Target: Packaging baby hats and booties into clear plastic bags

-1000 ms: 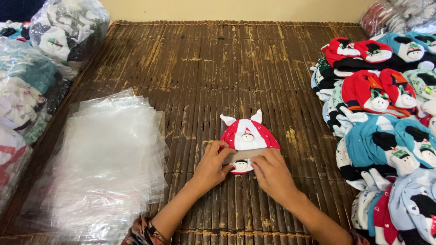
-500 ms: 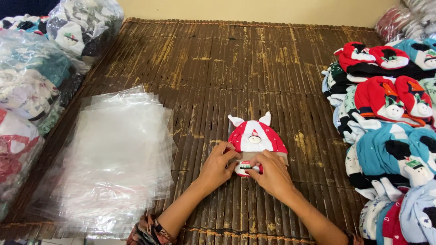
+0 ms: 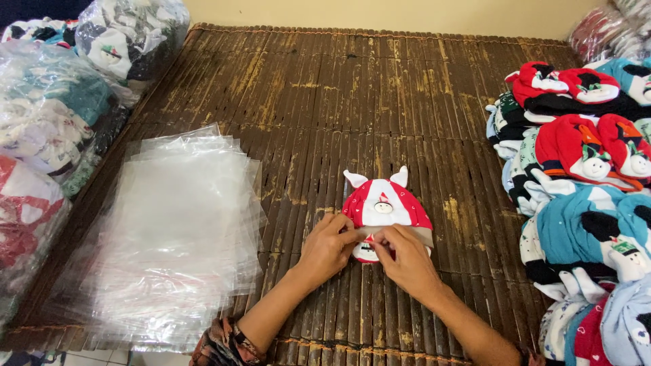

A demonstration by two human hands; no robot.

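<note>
A small red and white baby hat (image 3: pixel 384 207) with two white ears lies flat on the brown slatted mat (image 3: pixel 339 102). My left hand (image 3: pixel 327 247) and my right hand (image 3: pixel 405 259) meet at the hat's lower edge. Both pinch the brim and a small tag there. A round figure badge sits on the hat's white middle panel. The fingers hide the lowest part of the hat.
A stack of clear plastic bags (image 3: pixel 169 230) lies on the mat at the left. Bagged clothes (image 3: pixel 61 102) are piled along the left edge. Heaps of red, blue and dark baby hats (image 3: pixel 583 183) line the right side.
The view has shifted slightly, so the hat sits a little lower and further right in the frame. Both hands stay at the hat's lower edge, fingers now closer together on the brim.
</note>
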